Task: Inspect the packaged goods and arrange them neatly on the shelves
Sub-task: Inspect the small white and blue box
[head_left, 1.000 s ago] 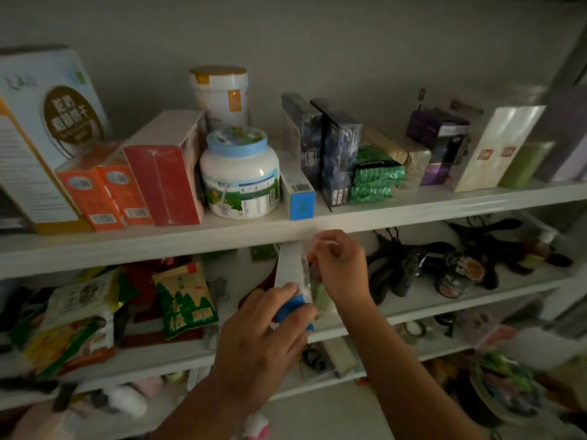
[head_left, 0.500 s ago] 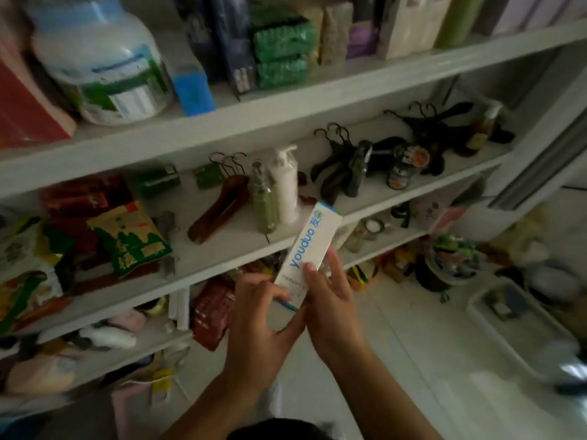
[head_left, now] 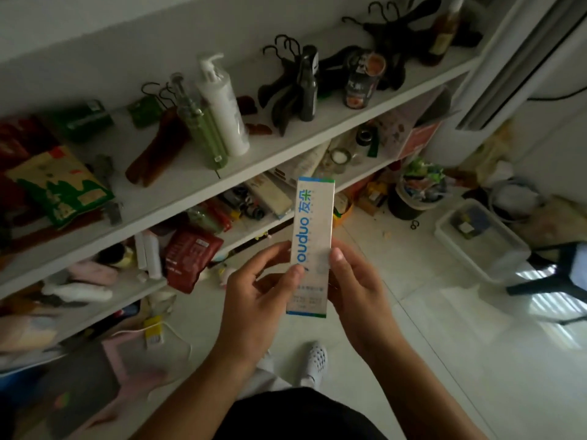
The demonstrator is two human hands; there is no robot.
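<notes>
- While fingers (head_left: 266,257) of left hand (head_left: 257,300) and right hand (head_left: 359,290) pinch the box (head_left: 313,246) low down, upright over the floor (head_left: 413,312), its top is unsupported; a loose grip drops it.
- Shelf (head_left: 197,182) crowded: bottles (head_left: 222,106) may topple when the box goes in.

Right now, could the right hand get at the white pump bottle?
Probably not yet: the right hand grips the white box with the left hand. Freed, its path to the pump bottle looks open.
</notes>
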